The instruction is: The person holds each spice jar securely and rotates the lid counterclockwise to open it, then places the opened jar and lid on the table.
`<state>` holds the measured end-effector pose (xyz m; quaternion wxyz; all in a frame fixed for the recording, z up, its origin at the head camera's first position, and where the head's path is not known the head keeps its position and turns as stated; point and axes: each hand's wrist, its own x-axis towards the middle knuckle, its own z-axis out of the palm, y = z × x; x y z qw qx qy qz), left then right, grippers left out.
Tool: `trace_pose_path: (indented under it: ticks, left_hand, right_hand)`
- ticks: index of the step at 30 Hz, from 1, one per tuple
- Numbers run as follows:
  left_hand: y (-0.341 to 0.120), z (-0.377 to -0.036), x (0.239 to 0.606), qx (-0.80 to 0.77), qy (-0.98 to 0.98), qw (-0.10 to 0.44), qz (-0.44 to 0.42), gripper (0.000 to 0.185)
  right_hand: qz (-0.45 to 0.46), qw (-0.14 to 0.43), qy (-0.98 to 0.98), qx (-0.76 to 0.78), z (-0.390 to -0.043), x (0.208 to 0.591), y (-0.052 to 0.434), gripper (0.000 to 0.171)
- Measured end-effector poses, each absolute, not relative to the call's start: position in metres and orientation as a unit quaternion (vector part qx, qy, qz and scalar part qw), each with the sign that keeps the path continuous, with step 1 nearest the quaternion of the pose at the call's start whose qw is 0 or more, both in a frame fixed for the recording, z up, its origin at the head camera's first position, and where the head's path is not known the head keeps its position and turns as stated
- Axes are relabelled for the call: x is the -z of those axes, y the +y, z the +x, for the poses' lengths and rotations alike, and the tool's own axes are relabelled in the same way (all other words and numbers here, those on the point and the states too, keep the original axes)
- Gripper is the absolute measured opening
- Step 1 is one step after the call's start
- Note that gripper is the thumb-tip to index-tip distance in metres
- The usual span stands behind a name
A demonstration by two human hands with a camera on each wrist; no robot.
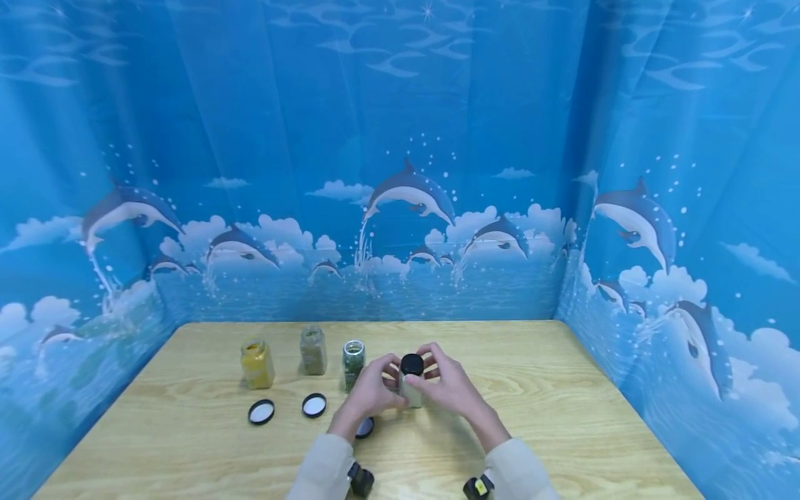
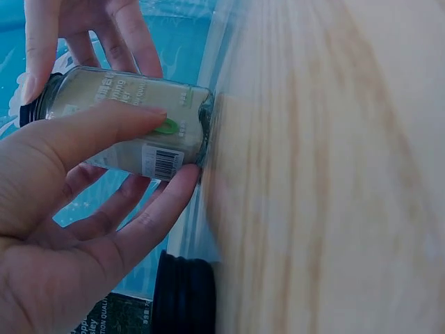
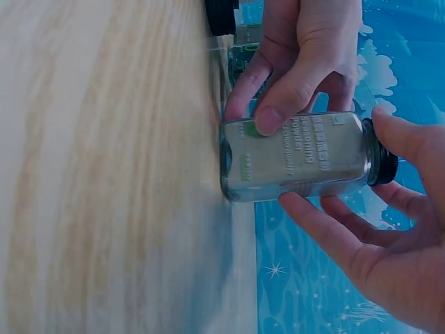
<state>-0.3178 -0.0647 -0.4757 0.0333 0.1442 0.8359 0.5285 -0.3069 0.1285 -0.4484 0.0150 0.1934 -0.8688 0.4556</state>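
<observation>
Head view showed the spice jar (image 1: 410, 387) standing on the desk (image 1: 562, 417), between both hands. Left wrist view had the left hand (image 2: 76, 209) wrapped around its glass body. Right wrist view had the right hand (image 3: 389, 236) curled around its black cap (image 3: 384, 160).

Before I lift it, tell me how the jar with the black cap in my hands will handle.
The jar looks like smooth glass, so probably slippery and breakable. Filled with pale powder, likely hefty for its size. Its flat sides should keep it from rolling.
</observation>
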Motion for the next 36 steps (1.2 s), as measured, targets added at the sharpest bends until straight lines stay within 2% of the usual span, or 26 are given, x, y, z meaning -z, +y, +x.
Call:
trace_pose_path:
  ticks: [6, 19, 27, 36]
  left_hand:
    - [-0.0657, -0.3181, 0.4765, -0.53, 0.834, 0.036, 0.15, 0.053]
    - [-0.0667, -0.318, 0.4762, -0.528, 0.834, 0.034, 0.155, 0.054]
    - [-0.0669, -0.3174, 0.4764, -0.526, 0.835, 0.032, 0.158, 0.053]
    - [-0.0677, -0.3177, 0.4759, -0.531, 0.832, 0.041, 0.157, 0.055]
  right_hand:
    - [0.203, 0.021, -0.864, -0.461, -0.3074, 0.451, 0.1301, 0.042]
    - [0.269, -0.019, -0.852, -0.449, -0.3094, 0.4495, 0.1383, 0.045]
    - [0.231, -0.013, -0.86, -0.455, -0.3088, 0.4516, 0.1347, 0.052]
    - [0.223, 0.001, -0.858, -0.463, -0.3089, 0.4521, 0.1335, 0.044]
